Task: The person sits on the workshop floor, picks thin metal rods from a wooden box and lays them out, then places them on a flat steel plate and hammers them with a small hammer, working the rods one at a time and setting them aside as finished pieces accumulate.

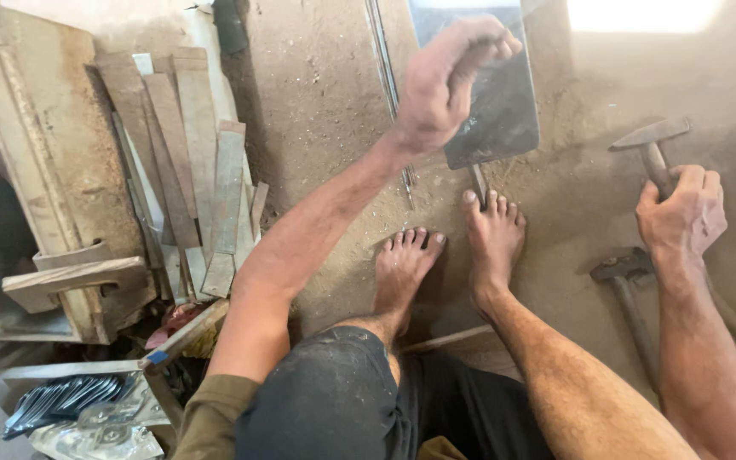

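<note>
My left hand (446,81) grips the near edge of a flat grey metal sheet (504,111) that lies on the dusty ground in front of my bare feet (449,251). My right hand (681,213) is closed around the handle of a hammer (651,136), whose metal head is raised above the floor to the right of the sheet. A thin metal rod (389,77) runs along the ground beside the sheet's left edge.
A second hammer (623,273) lies on the ground near my right wrist. A pile of flat metal strips (193,162) leans at the left beside a wooden board (53,145). Stacked dark metal pieces (66,400) sit at the lower left.
</note>
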